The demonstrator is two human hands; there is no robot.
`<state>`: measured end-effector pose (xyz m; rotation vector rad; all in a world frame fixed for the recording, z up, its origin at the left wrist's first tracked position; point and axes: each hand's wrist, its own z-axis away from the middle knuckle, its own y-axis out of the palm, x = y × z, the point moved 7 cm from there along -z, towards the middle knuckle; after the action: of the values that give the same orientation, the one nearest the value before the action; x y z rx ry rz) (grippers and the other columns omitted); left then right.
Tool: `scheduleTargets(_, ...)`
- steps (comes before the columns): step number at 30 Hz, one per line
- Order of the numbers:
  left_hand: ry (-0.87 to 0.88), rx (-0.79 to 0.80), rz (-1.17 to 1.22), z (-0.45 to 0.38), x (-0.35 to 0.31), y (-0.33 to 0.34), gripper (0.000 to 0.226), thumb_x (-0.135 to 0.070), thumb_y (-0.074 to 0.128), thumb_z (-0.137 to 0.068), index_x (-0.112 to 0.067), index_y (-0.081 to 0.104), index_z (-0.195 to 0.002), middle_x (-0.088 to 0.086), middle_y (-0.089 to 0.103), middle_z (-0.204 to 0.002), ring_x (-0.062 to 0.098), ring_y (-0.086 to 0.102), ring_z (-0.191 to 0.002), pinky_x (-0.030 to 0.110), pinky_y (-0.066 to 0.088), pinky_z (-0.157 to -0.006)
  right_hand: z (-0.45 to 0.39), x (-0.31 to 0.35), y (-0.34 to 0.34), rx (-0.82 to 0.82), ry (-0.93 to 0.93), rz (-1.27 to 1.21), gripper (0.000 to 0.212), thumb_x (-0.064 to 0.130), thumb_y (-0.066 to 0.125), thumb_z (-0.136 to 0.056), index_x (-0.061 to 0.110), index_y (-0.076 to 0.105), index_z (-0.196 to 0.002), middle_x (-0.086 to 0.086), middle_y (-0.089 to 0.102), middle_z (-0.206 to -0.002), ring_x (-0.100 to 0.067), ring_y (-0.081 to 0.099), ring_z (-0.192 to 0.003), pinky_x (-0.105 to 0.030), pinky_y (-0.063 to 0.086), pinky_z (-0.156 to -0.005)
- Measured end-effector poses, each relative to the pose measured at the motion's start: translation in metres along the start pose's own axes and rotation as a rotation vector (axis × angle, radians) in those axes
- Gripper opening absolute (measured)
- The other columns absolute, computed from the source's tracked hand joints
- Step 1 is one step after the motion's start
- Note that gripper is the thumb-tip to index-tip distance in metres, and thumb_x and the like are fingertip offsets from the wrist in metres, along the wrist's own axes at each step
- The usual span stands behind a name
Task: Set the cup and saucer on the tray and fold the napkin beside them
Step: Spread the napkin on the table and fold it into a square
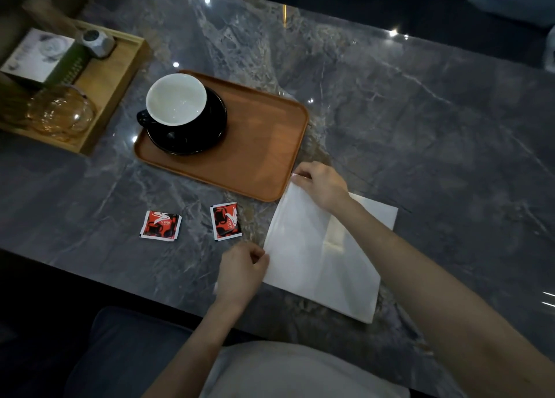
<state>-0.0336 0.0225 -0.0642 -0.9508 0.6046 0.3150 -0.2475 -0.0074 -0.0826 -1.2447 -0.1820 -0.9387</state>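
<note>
We observe the cup [176, 99], white inside and black outside, seated on the black saucer [192, 133] at the far left end of the brown tray [255, 157], which lies on the grey marble table [420, 112]. The white napkin [315, 256] lies flat on the table just beside the near right corner of the tray, close to the near table edge. The left hand [240, 273] pinches the napkin's near left corner, fingers closed on the paper. The right hand [322, 184] pinches the far left corner likewise. Two red sachets [225, 221] lie on the table in front of the tray, left of the napkin. A wooden box [114, 76] occupies the far left corner
</note>
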Motion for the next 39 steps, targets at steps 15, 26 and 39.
scheduleTargets(15,-0.001,0.109,0.039,-0.001,0.001,0.007,0.010,-0.010,0.059,-0.084,-0.007,0.063,-0.075,0.003,0.061,-0.072,0.013,0.053,-0.064,0.020,0.038,-0.056,-0.003,-0.003,0.000,0.018,0.071,0.008,0.017,0.037,0.051,-0.092,0.025,0.062,-0.093,-0.005,0.067,-0.098,-0.025,0.060,-0.092,-0.035,0.045,-0.073)
scheduleTargets(26,0.417,-0.084,-0.326,-0.006,-0.043,0.018,0.014,-0.014,0.049,-0.080,-0.005,0.055,-0.088,0.013,0.057,-0.093,0.030,0.056,-0.082,0.034,0.046,-0.059,0.043,-0.010,-0.024,-0.533,-0.024,-0.154,0.009,0.012,0.055,-0.088,0.006,0.061,-0.092,-0.010,0.062,-0.093,-0.021,0.051,-0.090,-0.026,0.041,-0.077)
scheduleTargets(39,0.754,0.040,-0.650,-0.039,-0.085,0.116,0.056,-0.029,0.030,-0.089,-0.005,0.032,-0.140,0.010,0.036,-0.148,0.023,0.031,-0.137,0.041,0.017,-0.111,0.107,-0.043,0.026,-0.339,0.110,0.122,0.064,0.037,0.005,-0.089,0.012,0.017,-0.146,-0.005,0.018,-0.156,-0.014,0.009,-0.144,-0.037,0.001,-0.118)
